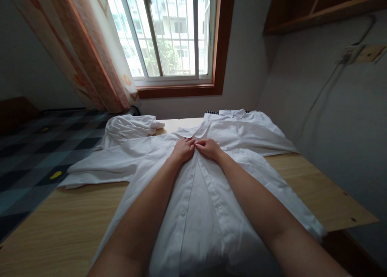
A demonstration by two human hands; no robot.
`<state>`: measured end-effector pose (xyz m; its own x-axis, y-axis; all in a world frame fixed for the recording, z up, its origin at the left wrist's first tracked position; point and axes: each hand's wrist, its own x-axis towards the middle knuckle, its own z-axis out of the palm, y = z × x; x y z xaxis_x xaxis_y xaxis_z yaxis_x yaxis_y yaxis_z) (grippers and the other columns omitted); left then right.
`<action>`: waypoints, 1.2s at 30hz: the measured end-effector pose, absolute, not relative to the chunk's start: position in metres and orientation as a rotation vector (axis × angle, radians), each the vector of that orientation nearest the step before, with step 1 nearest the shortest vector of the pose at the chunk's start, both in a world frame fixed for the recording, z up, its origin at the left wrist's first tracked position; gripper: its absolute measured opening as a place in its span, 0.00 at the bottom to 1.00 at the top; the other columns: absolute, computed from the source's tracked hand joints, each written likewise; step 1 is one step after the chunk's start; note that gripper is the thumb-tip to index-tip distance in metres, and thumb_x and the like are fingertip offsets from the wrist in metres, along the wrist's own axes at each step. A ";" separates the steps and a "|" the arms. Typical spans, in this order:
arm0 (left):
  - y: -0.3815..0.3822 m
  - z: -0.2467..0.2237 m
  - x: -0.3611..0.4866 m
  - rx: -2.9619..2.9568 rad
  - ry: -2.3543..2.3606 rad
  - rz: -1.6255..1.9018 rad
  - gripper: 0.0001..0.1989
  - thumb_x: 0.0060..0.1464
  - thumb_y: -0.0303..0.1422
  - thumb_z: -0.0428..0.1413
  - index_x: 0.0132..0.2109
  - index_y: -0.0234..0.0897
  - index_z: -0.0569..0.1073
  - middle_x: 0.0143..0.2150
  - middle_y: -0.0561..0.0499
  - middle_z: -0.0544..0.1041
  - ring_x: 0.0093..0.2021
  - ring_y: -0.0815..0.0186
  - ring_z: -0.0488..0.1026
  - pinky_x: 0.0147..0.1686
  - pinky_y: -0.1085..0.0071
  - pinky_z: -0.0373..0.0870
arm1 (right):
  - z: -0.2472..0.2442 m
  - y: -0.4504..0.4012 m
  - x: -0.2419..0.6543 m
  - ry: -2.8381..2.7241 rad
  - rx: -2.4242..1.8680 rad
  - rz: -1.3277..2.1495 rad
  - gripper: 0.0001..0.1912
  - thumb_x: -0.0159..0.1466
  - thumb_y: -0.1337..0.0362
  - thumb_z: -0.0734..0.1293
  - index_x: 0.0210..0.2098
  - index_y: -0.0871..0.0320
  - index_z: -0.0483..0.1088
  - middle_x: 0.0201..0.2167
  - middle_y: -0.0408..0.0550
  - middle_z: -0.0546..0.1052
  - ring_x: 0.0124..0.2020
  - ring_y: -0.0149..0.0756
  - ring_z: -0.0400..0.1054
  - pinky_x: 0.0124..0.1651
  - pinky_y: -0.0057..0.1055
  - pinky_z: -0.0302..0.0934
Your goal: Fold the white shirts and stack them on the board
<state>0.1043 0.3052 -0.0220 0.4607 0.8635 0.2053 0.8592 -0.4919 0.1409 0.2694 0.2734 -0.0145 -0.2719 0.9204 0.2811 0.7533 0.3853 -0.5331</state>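
Shirt (204, 212), white and long-sleeved, lies spread over the pale wooden worktop (84, 208), its collar (195, 130) toward the far edge and its body running toward the near edge, with the hem out of view. One sleeve (102, 168) stretches across to the left edge.

Both hands meet at the front opening just below the collar, fingertips almost together. The right hand (208, 148) has its fingers bent in and pinches the shirt's front edge. The left hand (184, 148) rests on the opposite edge, fingers close together; its thumb is hidden, so I cannot tell whether it grips. Below the hands the two front edges part in a narrow V, and a button (183, 212) shows on the left one.

A crumpled white cloth (127, 126) sits by the worktop's far left corner, and a second collared white garment (256, 122) lies toward the far right corner. A bed with a checked cover (33, 148) adjoins the left edge.
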 end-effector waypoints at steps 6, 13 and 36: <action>0.298 -0.021 0.106 2.638 1.674 0.410 0.24 0.69 0.41 0.39 0.64 0.43 0.69 0.66 0.48 0.70 0.66 0.57 0.63 0.66 0.56 0.55 | -0.008 0.275 0.277 -1.967 -1.721 -0.021 0.16 0.67 0.64 0.61 0.44 0.58 0.80 0.44 0.55 0.81 0.49 0.43 0.71 0.55 0.35 0.58; 0.292 -0.015 0.109 2.596 1.708 0.333 0.25 0.66 0.43 0.45 0.66 0.43 0.66 0.68 0.47 0.67 0.68 0.55 0.60 0.67 0.55 0.54 | -0.028 0.282 0.292 -1.807 -2.042 -0.040 0.28 0.72 0.53 0.56 0.68 0.54 0.60 0.72 0.54 0.57 0.72 0.49 0.46 0.70 0.53 0.36; 0.292 -0.011 0.109 2.526 1.729 0.073 0.31 0.66 0.43 0.35 0.73 0.45 0.52 0.75 0.52 0.51 0.74 0.56 0.46 0.70 0.43 0.39 | -0.029 0.286 0.356 -1.357 -2.331 -0.003 0.28 0.72 0.54 0.52 0.67 0.53 0.62 0.71 0.54 0.57 0.73 0.52 0.41 0.68 0.67 0.29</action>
<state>0.1094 0.2923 -0.0106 0.3619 0.9322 -0.0053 0.9284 -0.3599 0.0923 0.3564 0.2858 -0.0292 0.5184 0.8268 0.2182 0.8278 -0.4212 -0.3706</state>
